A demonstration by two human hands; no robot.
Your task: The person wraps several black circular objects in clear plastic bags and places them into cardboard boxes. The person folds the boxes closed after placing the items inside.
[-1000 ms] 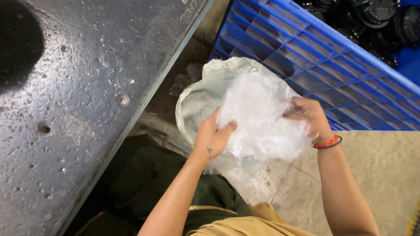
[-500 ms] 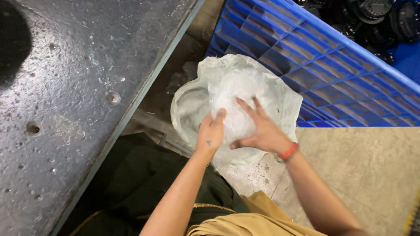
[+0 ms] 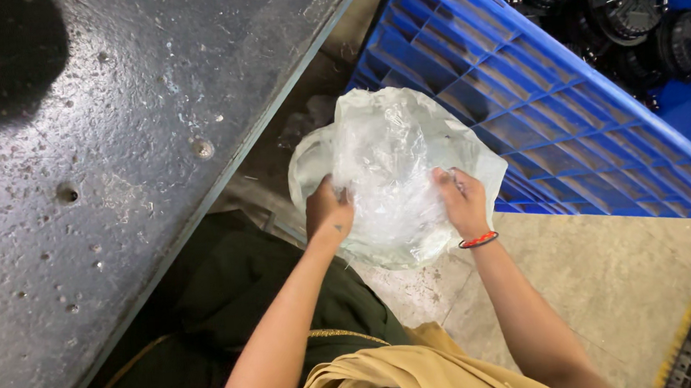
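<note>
Both hands grip one crumpled clear plastic bag [image 3: 388, 175], held up in the air between the edge of the grey metal table [image 3: 104, 169] and the ribbed wall of the blue plastic crate [image 3: 549, 125]. The left hand [image 3: 328, 213] pinches the bag's lower left side, fingers closed into the film; the right hand [image 3: 462, 201], with one red band [image 3: 478, 240] at the wrist, clamps the right side. Holding it from both sides appears to keep the loose film spread and gathered. Inside the crate lie at least three black round parts [image 3: 626, 5], others cut off at the top edge. Below is a concrete floor [image 3: 607, 282].
</note>
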